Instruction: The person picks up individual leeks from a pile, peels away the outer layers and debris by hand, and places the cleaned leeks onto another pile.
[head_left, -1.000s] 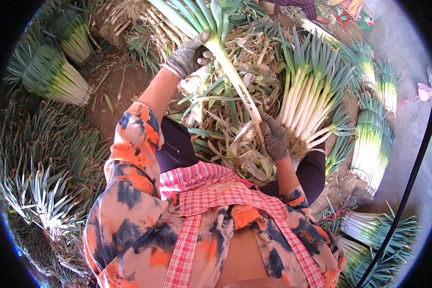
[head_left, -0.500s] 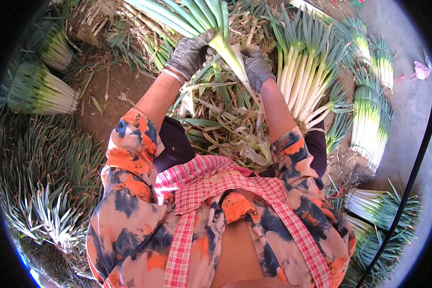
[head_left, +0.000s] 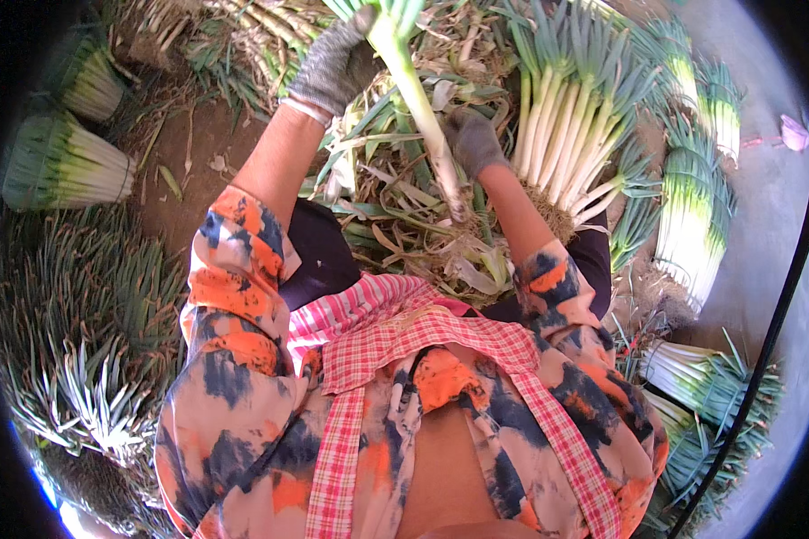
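My left hand (head_left: 337, 65), in a grey knit glove, is closed around a large green onion (head_left: 422, 112) where the white stalk meets the leaves. The stalk slants down to the right, its root end lowest; the leaf tops run out of view. Beside the lower stalk is my gloved right hand (head_left: 476, 142), fingers curled; what they hold, if anything, is hidden. Stripped leaves and peelings (head_left: 400, 193) lie heaped beneath both hands. Just right of my right hand, a batch of green onions (head_left: 562, 135) lies with white stalks and roots toward me.
Tied bundles of green onions lie at the right (head_left: 688, 216), lower right (head_left: 692, 373) and left (head_left: 67, 166). A wide mass of green onion tops (head_left: 81, 296) covers the left side. A dark cable (head_left: 768, 332) crosses the right edge over grey floor (head_left: 773, 216).
My left hand has shifted up and left with the green onion, which hangs steeper. My right hand has moved down slightly, and the stalk's lower end shows whiter and more exposed.
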Demonstrator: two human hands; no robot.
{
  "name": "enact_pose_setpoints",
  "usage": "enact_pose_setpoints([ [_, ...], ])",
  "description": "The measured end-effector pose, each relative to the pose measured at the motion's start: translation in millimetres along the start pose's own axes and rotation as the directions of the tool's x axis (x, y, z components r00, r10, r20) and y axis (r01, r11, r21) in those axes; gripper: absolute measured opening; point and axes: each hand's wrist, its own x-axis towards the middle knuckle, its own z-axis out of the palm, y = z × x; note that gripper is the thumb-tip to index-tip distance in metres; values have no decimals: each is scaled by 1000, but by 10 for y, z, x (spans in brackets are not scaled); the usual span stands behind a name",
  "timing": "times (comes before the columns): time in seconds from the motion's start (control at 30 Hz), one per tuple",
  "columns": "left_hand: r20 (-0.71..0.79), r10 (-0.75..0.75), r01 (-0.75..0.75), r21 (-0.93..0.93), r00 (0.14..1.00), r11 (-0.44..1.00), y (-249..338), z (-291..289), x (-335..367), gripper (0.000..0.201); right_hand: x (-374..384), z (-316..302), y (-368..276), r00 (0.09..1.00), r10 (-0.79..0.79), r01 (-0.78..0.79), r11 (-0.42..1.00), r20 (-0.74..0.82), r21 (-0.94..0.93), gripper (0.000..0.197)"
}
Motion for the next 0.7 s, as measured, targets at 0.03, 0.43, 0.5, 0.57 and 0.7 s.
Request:
enact_pose_setpoints([
  [0.03,130,-31,46,-113,991,993,-30,-117,119,41,-119,451,505,996,-51,54,998,76,-36,25],
  [0.43,-416,114,-185,-135,902,973,610,-1575,542,26,-1747,772,797,703,87,391,781,706,-486,37],
  [0.5,-510,88,-199,-167,855,966,538,-1570,524,26,-1264,389,541,905,62,2,989,421,-148,36],
  [0.57,-341,44,-153,-300,939,942,516,-1517,511,24,-814,101,137,973,-217,230,866,-82,444,31],
  [0.7,-2,-14,12,-386,1000,922,455,-1352,566,19,-204,-197,-843,740,-520,673,567,-427,476,41],
])
